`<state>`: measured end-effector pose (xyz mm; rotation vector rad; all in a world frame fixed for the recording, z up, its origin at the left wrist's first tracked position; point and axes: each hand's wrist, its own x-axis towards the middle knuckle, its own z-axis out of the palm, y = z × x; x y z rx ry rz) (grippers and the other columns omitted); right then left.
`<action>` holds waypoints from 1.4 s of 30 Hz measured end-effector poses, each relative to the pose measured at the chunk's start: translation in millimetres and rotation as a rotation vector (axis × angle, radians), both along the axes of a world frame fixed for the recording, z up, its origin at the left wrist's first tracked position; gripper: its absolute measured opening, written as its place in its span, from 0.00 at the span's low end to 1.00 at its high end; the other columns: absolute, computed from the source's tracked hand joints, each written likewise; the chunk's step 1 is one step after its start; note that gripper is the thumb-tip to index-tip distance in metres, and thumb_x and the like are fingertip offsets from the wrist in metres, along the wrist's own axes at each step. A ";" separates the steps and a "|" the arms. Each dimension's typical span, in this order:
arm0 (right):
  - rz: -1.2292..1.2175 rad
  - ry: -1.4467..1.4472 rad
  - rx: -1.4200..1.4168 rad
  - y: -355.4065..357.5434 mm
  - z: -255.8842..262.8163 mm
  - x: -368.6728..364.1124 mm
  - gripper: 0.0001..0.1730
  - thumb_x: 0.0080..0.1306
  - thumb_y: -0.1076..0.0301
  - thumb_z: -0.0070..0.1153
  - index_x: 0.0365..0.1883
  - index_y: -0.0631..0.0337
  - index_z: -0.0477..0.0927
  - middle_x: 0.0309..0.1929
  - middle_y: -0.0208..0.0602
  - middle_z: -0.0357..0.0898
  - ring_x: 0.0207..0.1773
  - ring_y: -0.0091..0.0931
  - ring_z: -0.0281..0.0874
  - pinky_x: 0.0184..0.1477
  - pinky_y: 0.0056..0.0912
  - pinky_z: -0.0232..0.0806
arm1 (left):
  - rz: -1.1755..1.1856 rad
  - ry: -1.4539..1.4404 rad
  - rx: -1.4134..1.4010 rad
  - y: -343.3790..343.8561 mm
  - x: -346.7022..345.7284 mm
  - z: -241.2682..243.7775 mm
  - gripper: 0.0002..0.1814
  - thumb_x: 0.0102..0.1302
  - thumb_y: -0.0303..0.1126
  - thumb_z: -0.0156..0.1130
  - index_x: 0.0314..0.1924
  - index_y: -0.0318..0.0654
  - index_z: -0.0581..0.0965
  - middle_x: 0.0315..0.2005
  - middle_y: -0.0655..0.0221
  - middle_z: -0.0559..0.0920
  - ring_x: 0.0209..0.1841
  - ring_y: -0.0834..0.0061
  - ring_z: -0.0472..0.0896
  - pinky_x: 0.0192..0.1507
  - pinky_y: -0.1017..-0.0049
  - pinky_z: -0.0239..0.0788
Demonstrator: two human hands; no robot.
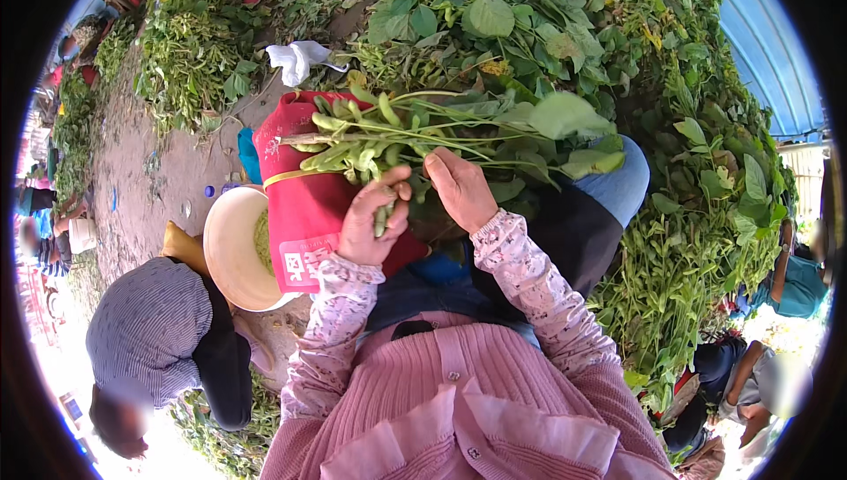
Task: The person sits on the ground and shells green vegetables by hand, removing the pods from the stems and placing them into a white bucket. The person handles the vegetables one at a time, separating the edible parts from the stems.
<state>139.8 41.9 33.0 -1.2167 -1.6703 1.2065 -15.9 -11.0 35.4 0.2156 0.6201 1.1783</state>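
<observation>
A cut soybean plant (pixel 410 132) with green pods and leaves lies across my lap, its bare stalk end pointing left. My left hand (pixel 374 215) is below the pod clusters, fingers curled around a few green pods (pixel 382 217). Close beside it, my right hand (pixel 460 189) pinches at the plant's stems between thumb and forefinger; exactly which part is hidden. Under the stalk, a red cloth (pixel 298 199) bearing white writing covers my left leg, with a yellow band (pixel 291 177) across it. To the left stands a cream plastic bucket (pixel 228 248) holding green beans or pods (pixel 263 238).
Soybean plants (pixel 662 228) are heaped ahead and to the right, with another pile (pixel 192 50) at upper left. A white cloth (pixel 298 60) lies on the ground. A person in a striped top (pixel 155 321) sits beside the bucket; several others are around the edges.
</observation>
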 end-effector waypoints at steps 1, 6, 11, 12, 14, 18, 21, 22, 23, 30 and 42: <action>0.010 -0.027 0.024 0.6 -2.9 -1.9 0.19 0.67 0.58 0.40 0.24 0.64 0.66 0.17 0.46 0.63 0.20 0.40 0.65 0.24 0.36 0.58 | -0.003 0.010 -0.056 -1.0 6.8 -4.6 0.17 0.59 0.27 0.47 0.49 0.36 0.71 0.32 0.72 0.73 0.17 0.86 0.63 0.12 0.87 0.49; 0.094 -0.151 0.108 -2.4 -0.4 3.0 0.15 0.66 0.61 0.40 0.26 0.63 0.69 0.19 0.46 0.70 0.25 0.44 0.71 0.25 0.43 0.64 | 0.123 0.450 -0.119 10.0 37.2 -1.6 0.12 0.66 0.33 0.46 0.43 0.34 0.73 0.23 0.75 0.72 0.14 0.87 0.63 0.11 0.86 0.47; 0.089 -0.225 0.237 -5.9 -4.3 6.4 0.12 0.63 0.63 0.45 0.25 0.62 0.69 0.20 0.46 0.72 0.23 0.43 0.72 0.24 0.42 0.65 | 0.095 0.728 -0.068 25.9 39.4 -5.4 0.15 0.68 0.37 0.45 0.43 0.34 0.74 0.13 0.77 0.69 0.09 0.88 0.60 0.09 0.86 0.47; 0.089 -0.204 0.234 -7.3 -4.0 7.5 0.12 0.63 0.63 0.45 0.25 0.62 0.69 0.20 0.46 0.72 0.23 0.43 0.72 0.24 0.43 0.65 | 0.095 0.573 -0.134 27.5 38.0 -3.8 0.14 0.68 0.38 0.47 0.43 0.35 0.74 0.13 0.77 0.69 0.10 0.87 0.60 0.10 0.87 0.47; 0.074 -0.127 0.239 -10.2 -1.2 8.7 0.11 0.63 0.65 0.44 0.24 0.63 0.68 0.19 0.47 0.72 0.23 0.43 0.72 0.24 0.43 0.66 | 0.051 0.186 -0.253 32.3 31.1 -2.2 0.12 0.67 0.38 0.50 0.40 0.36 0.75 0.15 0.78 0.69 0.12 0.88 0.61 0.11 0.87 0.49; -0.008 -0.215 0.124 -24.5 -12.2 5.7 0.07 0.62 0.68 0.42 0.31 0.64 0.66 0.18 0.48 0.71 0.23 0.43 0.74 0.26 0.42 0.68 | 0.056 0.137 -0.194 24.0 31.3 -25.9 0.11 0.64 0.35 0.55 0.41 0.37 0.75 0.16 0.79 0.68 0.14 0.88 0.60 0.12 0.88 0.48; 0.068 -0.411 0.607 -26.7 -38.5 8.8 0.07 0.61 0.68 0.43 0.33 0.64 0.65 0.20 0.51 0.71 0.28 0.43 0.74 0.28 0.44 0.68 | 0.146 0.396 -0.154 20.7 47.5 -24.6 0.08 0.63 0.33 0.55 0.37 0.38 0.76 0.14 0.80 0.68 0.13 0.90 0.59 0.13 0.88 0.47; 0.032 -0.299 0.281 -30.2 -38.0 6.1 0.06 0.59 0.70 0.43 0.33 0.63 0.65 0.24 0.52 0.71 0.31 0.44 0.73 0.31 0.45 0.67 | 0.163 0.466 -0.143 19.2 49.2 -25.9 0.07 0.63 0.33 0.55 0.36 0.38 0.76 0.13 0.81 0.68 0.12 0.90 0.59 0.13 0.88 0.47; 0.018 -0.287 0.192 -29.3 -37.1 4.4 0.06 0.59 0.71 0.43 0.33 0.63 0.65 0.25 0.52 0.71 0.31 0.45 0.72 0.31 0.45 0.67 | 0.180 0.536 -0.131 17.8 50.1 -26.7 0.07 0.63 0.33 0.55 0.35 0.38 0.76 0.13 0.81 0.68 0.12 0.91 0.59 0.13 0.87 0.46; 0.009 -0.168 0.130 -28.6 -53.6 3.4 0.04 0.58 0.75 0.41 0.33 0.63 0.65 0.27 0.50 0.71 0.31 0.47 0.70 0.33 0.47 0.65 | 0.070 0.632 -0.120 14.4 44.2 -22.3 0.07 0.63 0.35 0.56 0.32 0.40 0.75 0.12 0.80 0.68 0.10 0.90 0.59 0.12 0.87 0.46; 0.130 -0.400 0.536 -20.6 -36.2 15.2 0.05 0.48 0.76 0.48 0.23 0.64 0.66 0.31 0.38 0.69 0.32 0.34 0.73 0.29 0.33 0.69 | -0.011 0.552 -0.044 6.4 33.0 -17.3 0.10 0.65 0.35 0.50 0.39 0.38 0.73 0.17 0.78 0.69 0.16 0.88 0.63 0.16 0.86 0.49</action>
